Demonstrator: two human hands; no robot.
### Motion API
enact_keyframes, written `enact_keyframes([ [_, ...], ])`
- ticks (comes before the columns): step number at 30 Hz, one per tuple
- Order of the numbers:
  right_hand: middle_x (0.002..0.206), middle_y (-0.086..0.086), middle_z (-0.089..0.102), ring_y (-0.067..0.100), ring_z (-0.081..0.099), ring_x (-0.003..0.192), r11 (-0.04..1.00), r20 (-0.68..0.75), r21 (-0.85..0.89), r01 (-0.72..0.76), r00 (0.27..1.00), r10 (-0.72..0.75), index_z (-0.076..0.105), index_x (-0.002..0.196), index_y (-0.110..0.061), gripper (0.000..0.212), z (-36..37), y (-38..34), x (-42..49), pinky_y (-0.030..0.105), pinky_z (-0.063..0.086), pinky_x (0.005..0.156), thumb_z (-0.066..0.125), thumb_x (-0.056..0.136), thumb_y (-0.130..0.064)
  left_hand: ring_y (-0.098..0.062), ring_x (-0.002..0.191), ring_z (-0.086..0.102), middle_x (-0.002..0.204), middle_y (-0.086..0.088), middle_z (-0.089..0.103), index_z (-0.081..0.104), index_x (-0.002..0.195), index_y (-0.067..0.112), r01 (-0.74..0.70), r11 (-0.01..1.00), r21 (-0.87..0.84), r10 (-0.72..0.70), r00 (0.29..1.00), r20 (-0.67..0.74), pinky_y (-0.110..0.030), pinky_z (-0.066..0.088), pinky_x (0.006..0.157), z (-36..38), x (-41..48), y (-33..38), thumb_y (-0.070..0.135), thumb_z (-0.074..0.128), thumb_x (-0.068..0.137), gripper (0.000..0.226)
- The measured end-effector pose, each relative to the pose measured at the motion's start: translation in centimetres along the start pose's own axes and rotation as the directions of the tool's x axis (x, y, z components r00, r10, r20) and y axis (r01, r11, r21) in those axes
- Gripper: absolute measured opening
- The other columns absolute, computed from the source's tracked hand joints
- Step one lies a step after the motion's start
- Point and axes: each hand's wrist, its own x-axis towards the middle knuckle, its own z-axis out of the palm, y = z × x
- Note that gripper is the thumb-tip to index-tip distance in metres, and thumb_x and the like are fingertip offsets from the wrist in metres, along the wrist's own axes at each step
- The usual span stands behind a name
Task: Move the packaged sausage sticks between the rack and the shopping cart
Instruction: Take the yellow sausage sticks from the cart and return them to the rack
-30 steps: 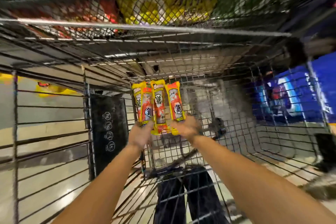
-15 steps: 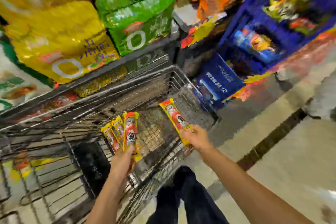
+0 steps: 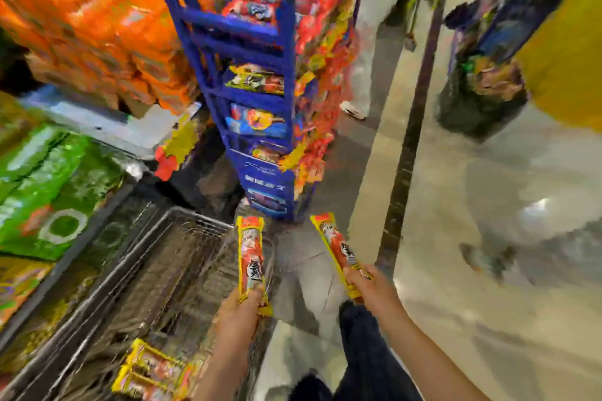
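Sausage sticks, one per hand
Left hand (image 3: 239, 309) fingers curl round one sausage stick (image 3: 250, 257), right hand (image 3: 368, 283) round a second stick (image 3: 338, 251). Shopping cart (image 3: 182, 215) at 7 o'clock holds more packs (image 3: 153, 371); rack (image 3: 286, 52) at 12.

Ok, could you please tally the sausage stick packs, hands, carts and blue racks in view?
Sausage stick packs: 4 (left-hand pack, right-hand pack, seemingly 2 cart packs, blurred)
Hands: 2 (left hand, right hand)
Shopping cart: 1
Blue rack: 1
Total: 8
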Motion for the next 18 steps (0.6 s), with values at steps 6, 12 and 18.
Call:
enact_keyframes([
  [6,0.067,0.004,0.064,0.011,0.055,0.050,0.968,-0.135,0.250,0.006,0.990,0.029,0.068,0.095,-0.012,0.010,-7.9,-1.4,2.7,0.024,0.045,0.048,0.068,0.089,-0.021,-0.016,0.039,0.044,0.052,-0.006,0.056,0.059,0.080,0.006,-0.084,0.978,0.190,0.050,0.983,0.178,-0.022,0.032,0.039,9.7,1.2,5.9,0.025,0.063,0.092,0.022],
  [12,0.077,0.012,0.070,0.019,0.061,0.063,0.933,-0.210,0.359,-0.014,0.973,0.095,0.070,0.094,-0.012,0.014,-16.3,-4.0,8.9,0.027,0.048,0.050,0.070,0.087,-0.024,-0.020,0.044,0.048,0.056,-0.008,0.061,0.063,0.081,0.006,-0.128,0.944,0.305,0.035,0.955,0.293,-0.024,0.036,0.044,21.5,2.9,12.7,0.026,0.064,0.091,0.023],
  [18,0.069,0.007,0.068,0.017,0.059,0.056,0.950,-0.219,0.310,0.027,0.975,0.044,0.069,0.093,-0.014,0.012,-24.0,-10.0,17.3,0.033,0.052,0.058,0.071,0.087,-0.025,-0.010,0.033,0.045,0.048,-0.001,0.056,0.059,0.079,0.008,-0.136,0.961,0.240,0.051,0.943,0.330,-0.018,0.033,0.035,31.6,4.7,20.3,0.016,0.060,0.095,0.017],
])
